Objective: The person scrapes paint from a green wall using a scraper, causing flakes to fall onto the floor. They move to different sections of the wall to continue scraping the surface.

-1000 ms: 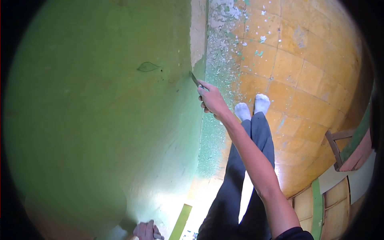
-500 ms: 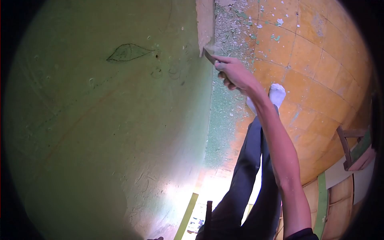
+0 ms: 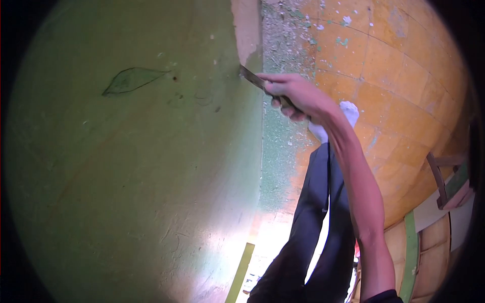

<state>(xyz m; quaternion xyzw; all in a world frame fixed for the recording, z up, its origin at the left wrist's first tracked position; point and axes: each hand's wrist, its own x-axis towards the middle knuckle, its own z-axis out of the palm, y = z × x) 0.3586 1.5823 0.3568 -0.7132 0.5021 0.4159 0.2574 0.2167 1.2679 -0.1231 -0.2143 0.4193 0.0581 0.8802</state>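
Observation:
My right hand [image 3: 289,95] is closed around a flat-bladed scraper [image 3: 252,77]. Its dark blade tip touches the green painted wall [image 3: 151,151] at the lower end of a bare, pale strip [image 3: 247,30], where the paint is off. The grip is mostly hidden inside my fingers. My left hand is out of sight.
Paint chips [image 3: 285,45] lie along the wall's foot on the orange tiled floor [image 3: 394,65]. My feet in white socks [image 3: 348,112] stand close by. A wooden piece of furniture [image 3: 444,184] is at the right. A leaf-shaped outline [image 3: 134,81] marks the wall.
The scraper has moved left, from the wall's edge by the strip onto the green paint at the strip's lower end. The view has shifted slightly. A sliver of a hand at the bottom has gone.

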